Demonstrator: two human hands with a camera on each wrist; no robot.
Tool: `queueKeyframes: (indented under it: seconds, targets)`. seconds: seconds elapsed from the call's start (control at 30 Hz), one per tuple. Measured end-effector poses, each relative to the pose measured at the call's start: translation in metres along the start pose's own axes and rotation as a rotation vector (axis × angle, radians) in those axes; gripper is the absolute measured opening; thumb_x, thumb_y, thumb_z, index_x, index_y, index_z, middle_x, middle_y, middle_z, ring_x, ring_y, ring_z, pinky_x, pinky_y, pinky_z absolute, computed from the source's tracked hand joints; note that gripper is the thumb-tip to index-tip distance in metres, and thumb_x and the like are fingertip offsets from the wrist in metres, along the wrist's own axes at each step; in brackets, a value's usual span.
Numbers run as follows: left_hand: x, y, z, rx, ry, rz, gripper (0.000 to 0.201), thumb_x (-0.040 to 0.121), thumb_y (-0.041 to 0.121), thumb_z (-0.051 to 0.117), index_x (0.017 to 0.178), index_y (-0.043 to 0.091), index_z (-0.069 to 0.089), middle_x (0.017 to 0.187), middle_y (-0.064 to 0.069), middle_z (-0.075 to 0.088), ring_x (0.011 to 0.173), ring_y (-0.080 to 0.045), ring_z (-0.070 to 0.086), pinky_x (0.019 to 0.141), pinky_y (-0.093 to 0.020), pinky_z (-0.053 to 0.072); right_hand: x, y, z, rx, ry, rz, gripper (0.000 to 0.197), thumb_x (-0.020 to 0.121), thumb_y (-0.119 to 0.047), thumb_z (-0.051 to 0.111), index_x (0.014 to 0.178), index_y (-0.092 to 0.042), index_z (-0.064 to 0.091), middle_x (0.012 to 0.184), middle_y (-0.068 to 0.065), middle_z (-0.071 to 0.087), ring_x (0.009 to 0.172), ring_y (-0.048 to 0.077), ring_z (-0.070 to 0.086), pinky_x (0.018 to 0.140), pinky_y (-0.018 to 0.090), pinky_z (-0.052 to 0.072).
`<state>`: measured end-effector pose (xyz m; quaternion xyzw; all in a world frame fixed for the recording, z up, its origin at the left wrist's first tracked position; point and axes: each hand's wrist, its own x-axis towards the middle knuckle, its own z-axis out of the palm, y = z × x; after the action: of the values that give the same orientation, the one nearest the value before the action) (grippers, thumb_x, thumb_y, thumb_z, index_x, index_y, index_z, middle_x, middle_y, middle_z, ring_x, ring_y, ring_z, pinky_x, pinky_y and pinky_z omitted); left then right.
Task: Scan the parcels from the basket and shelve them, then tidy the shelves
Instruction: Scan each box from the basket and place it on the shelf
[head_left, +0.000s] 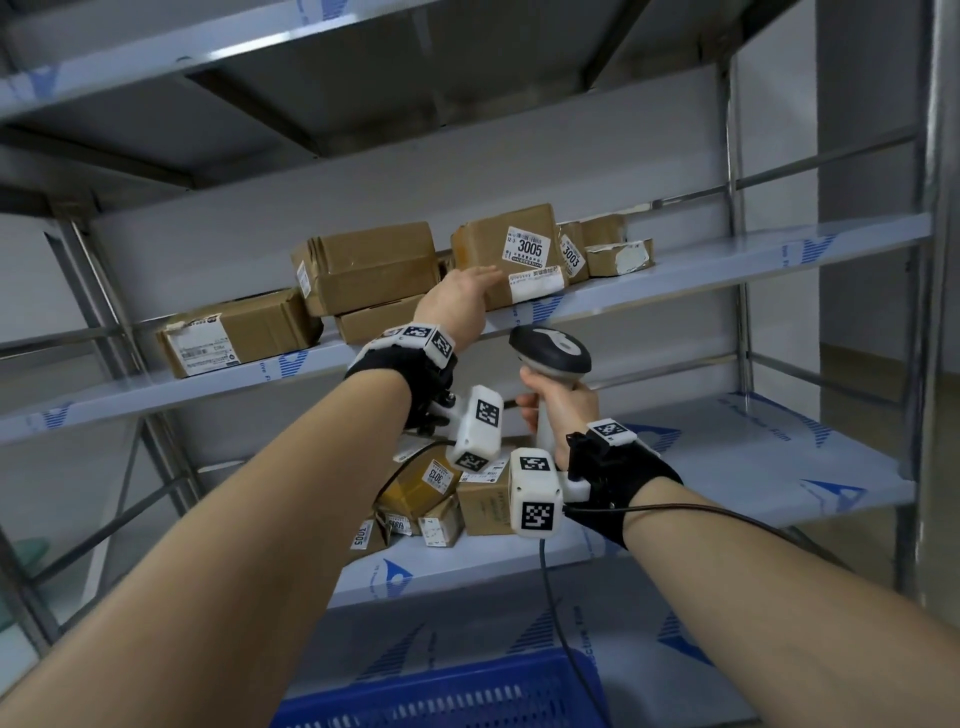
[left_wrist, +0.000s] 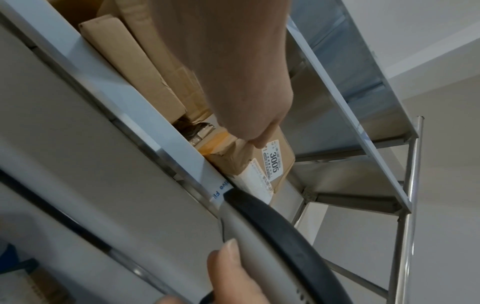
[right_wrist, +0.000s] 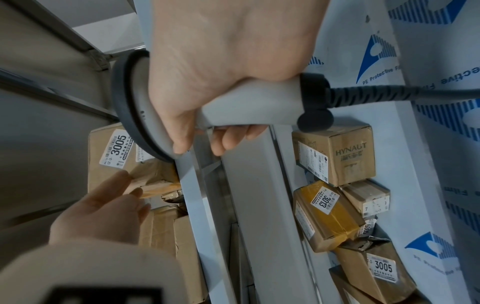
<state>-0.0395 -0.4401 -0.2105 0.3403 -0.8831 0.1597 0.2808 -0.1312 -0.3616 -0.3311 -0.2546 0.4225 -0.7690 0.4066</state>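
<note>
A brown cardboard parcel labelled 3005 (head_left: 483, 236) (left_wrist: 279, 164) (right_wrist: 114, 152) sits near the front edge of the middle shelf (head_left: 727, 265). My left hand (head_left: 475, 283) (left_wrist: 255, 133) (right_wrist: 116, 197) reaches up to it, its straight fingers touching the parcel's left front corner. Just below that shelf edge, my right hand (head_left: 556, 410) (right_wrist: 207, 92) grips the handle of a grey and black barcode scanner (head_left: 553, 351) (left_wrist: 272, 236) (right_wrist: 249, 107). The scanner's head sits below the parcel.
Other brown parcels (head_left: 369, 265) lie left and right of it on the same shelf. The shelf below (head_left: 753, 467) holds a cluster of small parcels (head_left: 431, 488) (right_wrist: 324, 216). A blue basket (head_left: 441, 696) is at the bottom. The scanner cable (head_left: 561, 623) hangs down.
</note>
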Motion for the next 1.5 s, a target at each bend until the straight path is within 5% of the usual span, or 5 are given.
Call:
queueKeyframes:
  seconds: [0.23,0.5,0.83,1.07,1.5]
  targets:
    - [0.012,0.000,0.003,0.001,-0.184,-0.018,0.075,0.085,-0.013,0.035,0.151,0.021,0.024,0.159,0.013,0.012,0.138,-0.017,0.037,0.105,-0.031,0.041,0.005,-0.002,-0.005,-0.013,0.014,-0.013,0.015,0.083,-0.017,0.074,0.078,-0.013,0.060,0.064,0.007,0.062,0.053,0.013,0.054,0.053,0.022,0.046]
    - [0.023,0.002,0.013,-0.055,-0.352,-0.050,0.074,0.090,-0.013,0.035,0.153,0.016,0.010,0.161,0.006,-0.002,0.144,-0.019,0.023,0.114,-0.029,0.027,0.012,-0.001,-0.014,-0.035,0.033,-0.009,0.015,0.082,-0.018,0.075,0.077,-0.012,0.061,0.063,0.007,0.062,0.052,0.014,0.054,0.054,0.024,0.047]
    - [0.003,0.002,-0.005,-0.199,-0.210,0.056,0.066,0.086,-0.017,0.033,0.142,0.017,0.043,0.156,0.000,0.028,0.117,-0.020,0.056,0.097,-0.027,0.046,-0.003,-0.006,-0.012,-0.050,0.017,-0.009,0.016,0.083,-0.018,0.074,0.077,-0.012,0.061,0.065,0.007,0.062,0.055,0.014,0.054,0.058,0.025,0.047]
    - [0.001,-0.004,-0.006,-0.174,-0.157,-0.002,0.054,0.090,-0.012,0.033,0.136,0.012,0.050,0.145,-0.011,0.041,0.122,-0.023,0.052,0.104,-0.029,0.040,-0.004,-0.005,-0.013,-0.062,0.010,-0.010,0.015,0.082,-0.019,0.075,0.079,-0.011,0.062,0.064,0.006,0.064,0.053,0.014,0.054,0.057,0.026,0.047]
    - [-0.072,-0.037,0.022,-0.107,-0.356,-0.251,0.054,0.093,-0.006,0.032,0.143,0.013,0.042,0.148,-0.011,0.041,0.134,-0.027,0.041,0.110,-0.032,0.032,-0.037,0.025,0.000,-0.148,-0.024,0.093,0.016,0.082,-0.019,0.074,0.080,-0.008,0.063,0.062,0.008,0.061,0.046,0.014,0.051,0.048,0.024,0.043]
